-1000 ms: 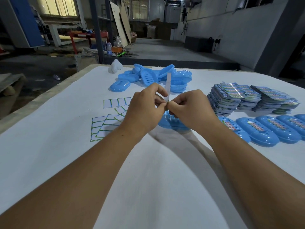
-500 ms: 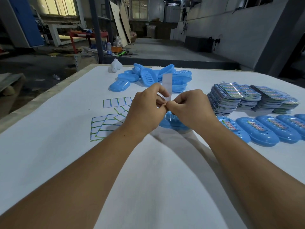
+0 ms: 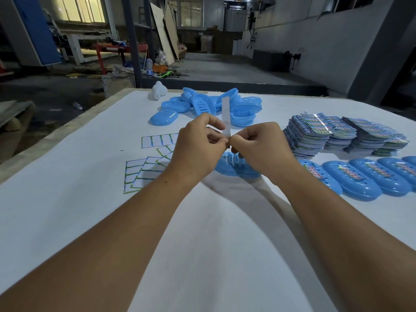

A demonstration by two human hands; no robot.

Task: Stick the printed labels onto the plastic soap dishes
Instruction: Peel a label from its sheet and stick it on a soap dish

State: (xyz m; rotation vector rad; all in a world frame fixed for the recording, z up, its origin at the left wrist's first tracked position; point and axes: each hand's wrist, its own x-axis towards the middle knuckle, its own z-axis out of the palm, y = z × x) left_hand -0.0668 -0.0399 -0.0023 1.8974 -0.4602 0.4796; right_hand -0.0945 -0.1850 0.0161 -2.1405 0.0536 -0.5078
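My left hand (image 3: pixel 198 147) and my right hand (image 3: pixel 261 147) meet at the fingertips above the table, both pinching the lower end of a narrow label strip (image 3: pixel 225 117) that stands upright, its white back toward me. Just under my hands lies a blue plastic soap dish (image 3: pixel 234 166), partly hidden by my fingers. A row of blue dishes bearing colourful labels (image 3: pixel 358 176) runs along the right. Several unlabelled blue dishes (image 3: pixel 202 106) are heaped at the far side.
Stacks of printed label sheets (image 3: pixel 337 134) sit at the right rear. Used white backing sheets with green borders (image 3: pixel 146 167) lie to the left of my hands. A small white object (image 3: pixel 158 91) stands at the table's far edge. White table surface (image 3: pixel 213 244) stretches toward me.
The strip has turned between my fingers, showing its broad white back instead of its thin edge. Both hands stay in nearly the same place.
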